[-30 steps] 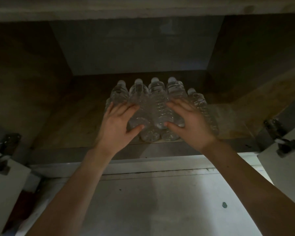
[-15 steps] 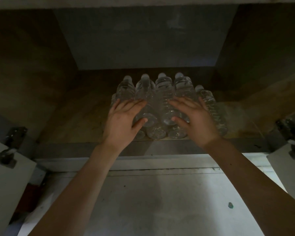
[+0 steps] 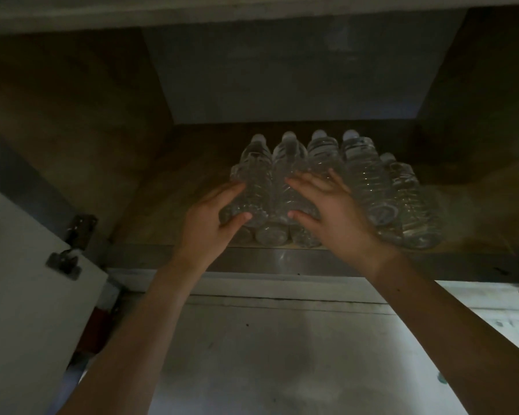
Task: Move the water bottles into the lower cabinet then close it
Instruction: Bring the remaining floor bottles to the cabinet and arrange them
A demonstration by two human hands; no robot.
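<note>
Several clear plastic water bottles (image 3: 366, 178) lie stacked on their sides on the wooden floor of the lower cabinet (image 3: 168, 211), caps pointing at the back wall. My left hand (image 3: 207, 220) curls around the leftmost upper bottle (image 3: 253, 175), fingers on its side and thumb at its base. My right hand (image 3: 333, 211) lies on top of the middle bottles with fingers spread and thumb against a bottle base. The lower layer of bottles is mostly hidden by my hands.
The cabinet is dark and open. Its white left door (image 3: 27, 280) stands swung out, with a metal hinge (image 3: 69, 256) at its edge. A metal sill (image 3: 282, 260) runs along the cabinet front. Pale floor (image 3: 282, 354) lies below my forearms.
Both hands slid left across the stack. The left hand went from lying flat on top to curling around the leftmost bottle, and the right hand moved from the right bottles to the middle ones.
</note>
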